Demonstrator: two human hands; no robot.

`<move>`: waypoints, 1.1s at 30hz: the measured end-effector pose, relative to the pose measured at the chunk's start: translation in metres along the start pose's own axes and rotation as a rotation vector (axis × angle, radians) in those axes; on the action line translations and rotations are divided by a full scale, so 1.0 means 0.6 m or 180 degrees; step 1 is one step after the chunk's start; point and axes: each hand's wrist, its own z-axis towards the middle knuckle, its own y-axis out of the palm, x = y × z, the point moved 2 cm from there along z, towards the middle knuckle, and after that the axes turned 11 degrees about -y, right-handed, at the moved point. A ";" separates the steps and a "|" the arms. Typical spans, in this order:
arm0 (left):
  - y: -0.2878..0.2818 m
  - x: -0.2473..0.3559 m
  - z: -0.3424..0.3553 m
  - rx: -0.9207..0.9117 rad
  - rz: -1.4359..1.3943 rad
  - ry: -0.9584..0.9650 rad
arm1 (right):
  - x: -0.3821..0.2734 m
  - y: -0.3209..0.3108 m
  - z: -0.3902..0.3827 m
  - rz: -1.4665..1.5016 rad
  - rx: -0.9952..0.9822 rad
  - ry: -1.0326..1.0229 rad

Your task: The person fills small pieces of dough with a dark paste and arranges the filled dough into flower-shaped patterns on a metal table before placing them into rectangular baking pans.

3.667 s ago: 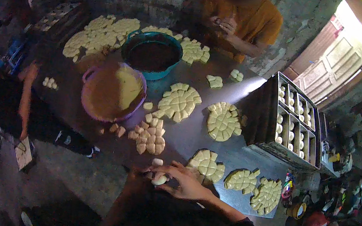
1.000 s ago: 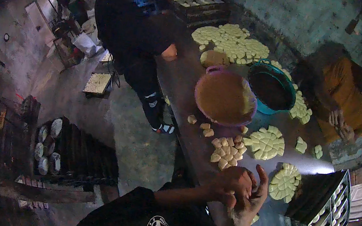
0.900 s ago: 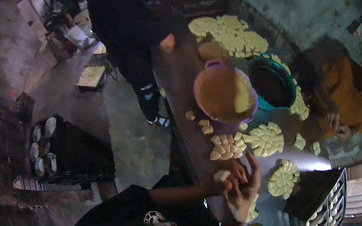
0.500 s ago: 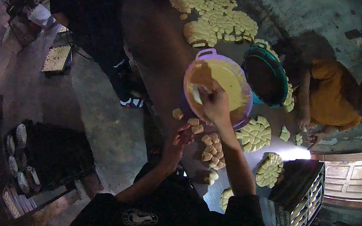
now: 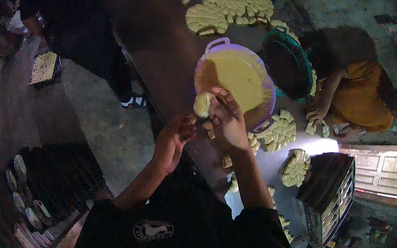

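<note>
My right hand (image 5: 227, 118) is closed around a pale, rounded dough piece (image 5: 202, 104) just past the near rim of a purple basin (image 5: 269, 96). A smooth yellow mass (image 5: 238, 76) fills that basin. My left hand (image 5: 174, 141) is beside and slightly below the dough piece, its fingers half curled and apart; I see nothing clearly held in it. Small dough pieces (image 5: 209, 129) lie on the table under my right hand. Right of my wrist is a round of dough cut into segments (image 5: 278, 131).
A dark teal basin (image 5: 309, 63) adjoins the purple one. More cut dough (image 5: 228, 1) covers the table's far end. A co-worker in orange (image 5: 365, 94) handles dough at right. A rack of trays (image 5: 332, 203) stands near right; another person's shoe (image 5: 134, 101) shows at left.
My right hand has come out of the purple basin toward me, bringing the pale dough piece near my left hand. My left hand has shifted left and its fingers have curled. The view has shifted.
</note>
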 end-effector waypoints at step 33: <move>0.286 -0.389 -0.282 -0.0932 0.3072 0.0254 | -0.309 -0.294 -0.594 -0.3055 -0.0674 -0.2864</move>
